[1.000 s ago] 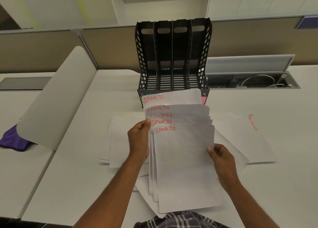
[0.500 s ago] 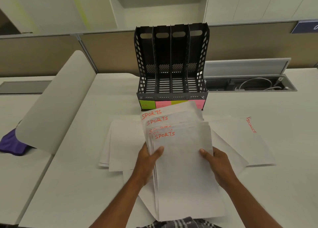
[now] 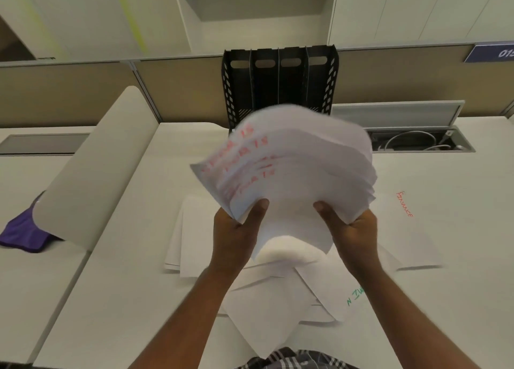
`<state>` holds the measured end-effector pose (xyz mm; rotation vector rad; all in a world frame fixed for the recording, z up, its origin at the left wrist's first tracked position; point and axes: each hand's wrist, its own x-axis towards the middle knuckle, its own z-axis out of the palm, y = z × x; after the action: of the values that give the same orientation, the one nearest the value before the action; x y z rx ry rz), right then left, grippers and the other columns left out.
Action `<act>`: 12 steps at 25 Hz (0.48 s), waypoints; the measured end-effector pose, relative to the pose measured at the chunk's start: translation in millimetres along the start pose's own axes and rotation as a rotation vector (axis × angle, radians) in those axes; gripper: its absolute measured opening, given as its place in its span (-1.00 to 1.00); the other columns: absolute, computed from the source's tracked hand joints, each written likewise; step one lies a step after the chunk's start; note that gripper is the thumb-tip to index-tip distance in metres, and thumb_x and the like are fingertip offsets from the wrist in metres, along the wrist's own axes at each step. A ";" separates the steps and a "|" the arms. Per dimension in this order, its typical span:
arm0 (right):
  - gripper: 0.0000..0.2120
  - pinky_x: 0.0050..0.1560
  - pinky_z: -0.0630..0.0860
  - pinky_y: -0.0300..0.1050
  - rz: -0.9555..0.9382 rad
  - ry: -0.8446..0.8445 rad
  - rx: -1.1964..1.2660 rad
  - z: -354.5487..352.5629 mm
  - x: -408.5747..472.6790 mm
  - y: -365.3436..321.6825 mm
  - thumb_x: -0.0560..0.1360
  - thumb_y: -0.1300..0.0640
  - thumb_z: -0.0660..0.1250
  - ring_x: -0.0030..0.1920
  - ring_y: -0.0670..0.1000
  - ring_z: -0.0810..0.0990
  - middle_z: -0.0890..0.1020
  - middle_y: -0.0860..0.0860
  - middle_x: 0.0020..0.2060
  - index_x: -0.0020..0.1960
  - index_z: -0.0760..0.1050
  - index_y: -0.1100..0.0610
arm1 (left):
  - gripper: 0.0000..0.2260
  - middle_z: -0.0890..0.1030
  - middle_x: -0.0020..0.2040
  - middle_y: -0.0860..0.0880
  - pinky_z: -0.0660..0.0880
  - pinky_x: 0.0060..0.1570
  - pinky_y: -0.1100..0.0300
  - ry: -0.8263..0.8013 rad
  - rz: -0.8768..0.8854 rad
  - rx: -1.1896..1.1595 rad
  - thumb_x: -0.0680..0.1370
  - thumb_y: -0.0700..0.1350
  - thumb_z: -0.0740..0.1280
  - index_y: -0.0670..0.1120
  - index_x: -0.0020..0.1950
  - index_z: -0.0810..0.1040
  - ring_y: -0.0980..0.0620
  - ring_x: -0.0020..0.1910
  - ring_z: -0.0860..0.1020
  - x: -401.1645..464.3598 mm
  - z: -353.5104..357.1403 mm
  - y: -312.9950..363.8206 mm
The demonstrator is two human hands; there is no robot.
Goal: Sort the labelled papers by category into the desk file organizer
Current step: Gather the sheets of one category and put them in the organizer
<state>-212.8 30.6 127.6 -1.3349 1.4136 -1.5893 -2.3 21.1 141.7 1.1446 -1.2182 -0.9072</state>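
I have both hands, left (image 3: 236, 229) and right (image 3: 351, 229), clamped on a bundle of red-labelled papers (image 3: 300, 174) lifted just before the file organizer (image 3: 279, 82), whose visible slots look empty, while other sheets (image 3: 403, 229) lie unsorted on the counter (image 3: 116, 257) nearer me.

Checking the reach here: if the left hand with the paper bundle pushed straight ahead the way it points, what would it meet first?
Probably the black file organizer. The left hand points toward it, the stack of papers leading; depth unclear.

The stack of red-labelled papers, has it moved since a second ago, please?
Yes. The stack of red-labelled papers has risen and tilted, now covering the black file organizer's lower front.
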 end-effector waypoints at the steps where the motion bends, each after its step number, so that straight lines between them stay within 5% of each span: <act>1: -0.86 -0.27 0.55 -0.28 0.080 -0.030 -0.027 2.2 -2.6 14.2 0.42 -0.02 0.51 -0.17 -0.08 0.68 0.71 -0.13 -0.21 -0.08 0.64 0.00 | -0.74 0.72 -0.02 0.14 0.59 -0.13 0.33 -0.010 -0.065 -0.010 0.47 0.00 0.51 0.06 0.13 0.63 0.15 0.01 0.67 -2.1 0.7 -15.6; 4: -0.79 -0.24 0.54 -0.28 0.250 -0.116 -0.141 5.0 -15.7 52.6 0.38 -0.03 0.54 -0.11 0.00 0.70 0.73 -0.09 -0.19 -0.06 0.67 0.05 | -0.71 0.71 -0.01 0.11 0.62 -0.08 0.27 -0.050 -0.236 0.068 0.45 -0.11 0.54 0.04 0.13 0.60 0.01 0.06 0.67 -14.4 -1.4 -60.5; 7: -0.75 -0.27 0.56 -0.32 0.310 -0.101 -0.120 5.2 -21.5 57.6 0.28 -0.24 0.50 -0.18 -0.12 0.69 0.73 -0.17 -0.22 -0.11 0.67 -0.16 | -0.74 0.72 -0.06 0.13 0.63 -0.10 0.26 -0.075 -0.282 0.088 0.39 0.04 0.52 0.12 0.06 0.62 0.06 0.00 0.68 -20.7 -8.5 -82.9; 10: -0.72 -0.28 0.56 -0.39 0.267 -0.101 -0.068 10.2 -24.0 54.1 0.36 -0.11 0.54 -0.14 -0.24 0.66 0.68 -0.36 -0.15 -0.05 0.56 -0.45 | -0.77 0.72 -0.04 0.12 0.63 -0.10 0.26 -0.101 -0.307 0.038 0.42 0.04 0.48 0.20 0.06 0.64 0.06 -0.01 0.68 -18.1 -9.1 -89.9; 12: -0.79 -0.31 0.53 -0.42 0.239 -0.091 -0.105 15.9 -27.9 56.5 0.38 -0.15 0.50 -0.17 -0.23 0.66 0.67 -0.38 -0.18 -0.06 0.57 -0.42 | -0.79 0.73 -0.04 0.10 0.64 -0.08 0.21 -0.106 -0.307 0.011 0.45 -0.01 0.48 0.19 0.07 0.65 0.05 -0.01 0.68 -15.0 -6.1 -92.8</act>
<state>-199.1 37.6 64.4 -1.2291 1.5545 -1.2989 6.9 16.2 48.1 1.3292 -1.1500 -1.2054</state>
